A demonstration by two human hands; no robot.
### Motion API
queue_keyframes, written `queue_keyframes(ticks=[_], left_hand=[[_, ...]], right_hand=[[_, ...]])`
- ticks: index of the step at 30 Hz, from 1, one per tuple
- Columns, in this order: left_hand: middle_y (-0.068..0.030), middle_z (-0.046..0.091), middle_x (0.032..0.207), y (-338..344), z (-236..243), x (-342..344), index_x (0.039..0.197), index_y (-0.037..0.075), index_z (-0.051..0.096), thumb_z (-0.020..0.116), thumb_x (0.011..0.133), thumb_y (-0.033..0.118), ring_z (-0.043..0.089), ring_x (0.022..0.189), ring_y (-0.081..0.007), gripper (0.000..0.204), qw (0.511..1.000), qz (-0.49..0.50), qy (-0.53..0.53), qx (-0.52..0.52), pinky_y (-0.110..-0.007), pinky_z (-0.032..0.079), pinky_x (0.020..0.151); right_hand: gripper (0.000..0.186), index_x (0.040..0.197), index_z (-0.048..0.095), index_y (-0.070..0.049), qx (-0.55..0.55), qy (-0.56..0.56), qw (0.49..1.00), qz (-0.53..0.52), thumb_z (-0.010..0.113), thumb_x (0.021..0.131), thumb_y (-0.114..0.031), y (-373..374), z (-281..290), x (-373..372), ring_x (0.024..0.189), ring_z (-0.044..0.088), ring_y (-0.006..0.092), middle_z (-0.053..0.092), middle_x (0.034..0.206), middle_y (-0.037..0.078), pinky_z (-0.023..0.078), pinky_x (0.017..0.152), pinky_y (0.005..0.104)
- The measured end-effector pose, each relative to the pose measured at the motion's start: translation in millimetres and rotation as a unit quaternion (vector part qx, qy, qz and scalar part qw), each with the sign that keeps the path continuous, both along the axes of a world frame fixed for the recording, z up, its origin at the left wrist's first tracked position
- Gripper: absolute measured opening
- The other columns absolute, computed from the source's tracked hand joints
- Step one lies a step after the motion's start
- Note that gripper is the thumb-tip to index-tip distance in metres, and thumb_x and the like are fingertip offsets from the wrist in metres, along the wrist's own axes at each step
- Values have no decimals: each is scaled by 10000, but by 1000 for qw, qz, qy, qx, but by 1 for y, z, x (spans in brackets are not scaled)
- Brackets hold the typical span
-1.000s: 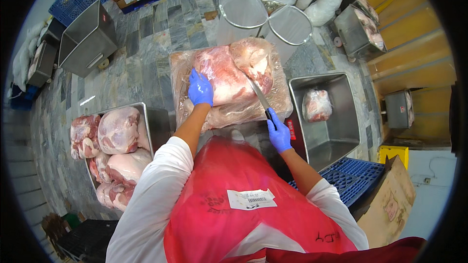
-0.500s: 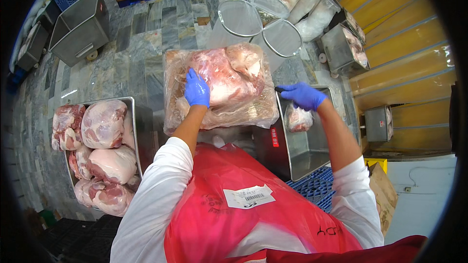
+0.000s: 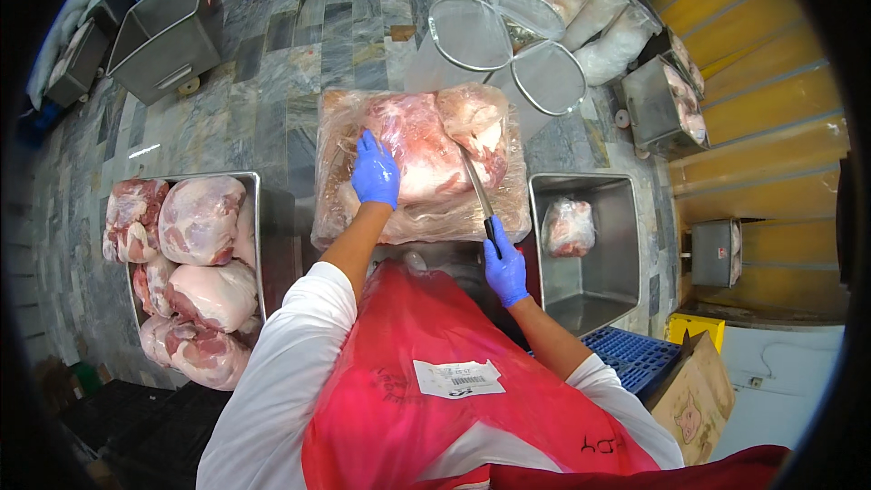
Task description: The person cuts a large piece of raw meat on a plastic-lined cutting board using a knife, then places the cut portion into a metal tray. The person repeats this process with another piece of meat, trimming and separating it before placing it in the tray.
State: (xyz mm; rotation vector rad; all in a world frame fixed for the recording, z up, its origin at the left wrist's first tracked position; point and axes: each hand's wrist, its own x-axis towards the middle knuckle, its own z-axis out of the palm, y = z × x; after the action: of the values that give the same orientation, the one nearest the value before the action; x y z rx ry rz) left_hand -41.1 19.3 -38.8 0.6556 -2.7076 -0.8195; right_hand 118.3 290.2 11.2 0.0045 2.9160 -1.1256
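Observation:
A large raw piece of meat [image 3: 413,141] lies on a plastic-wrapped block [image 3: 363,222] in front of me. My left hand [image 3: 376,172], in a blue glove, rests flat on the meat's left side with its fingers stretched out. My right hand [image 3: 505,265], also gloved in blue, is wrapped round the black handle of a knife [image 3: 477,183]. Its long blade points away from me, and the tip touches the meat's right part, by a fold beside a paler lump. Whether the tip has gone into the meat I cannot tell.
At left stands a metal tub [image 3: 260,245] piled with several large meat pieces [image 3: 201,220]. To the right, another metal tub [image 3: 590,295] holds one smaller piece [image 3: 569,228]. Ring-topped clear bags [image 3: 469,34] stand beyond the block. A grey cart [image 3: 168,45] is at the far left.
My right hand has come from over the right tub toward me and left, bringing the knife's blade to the meat. My left hand stays on the meat. The whole view has shifted slightly.

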Motion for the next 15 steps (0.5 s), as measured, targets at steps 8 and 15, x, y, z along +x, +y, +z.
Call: queue_keyframes(ticks=[8,15], left_hand=[[-277,659,1205,-3,2,5,1381,1,524,448,1030,329,696,918,-458,486,999,35,16,24,-528,566,784],[-289,687,1122,-10,-16,3,1326,-39,571,446,1032,312,705,902,-437,474,998,6,39,-43,-507,566,771]], right_hand=[[600,1574,351,-229,23,100,994,-31,563,1013,-246,-9,-79,6,946,681,437,671,1189,222,555,774,515],[620,1573,354,-235,23,133,990,-47,582,997,-255,-13,-113,0,847,670,434,670,1054,201,551,719,516]])
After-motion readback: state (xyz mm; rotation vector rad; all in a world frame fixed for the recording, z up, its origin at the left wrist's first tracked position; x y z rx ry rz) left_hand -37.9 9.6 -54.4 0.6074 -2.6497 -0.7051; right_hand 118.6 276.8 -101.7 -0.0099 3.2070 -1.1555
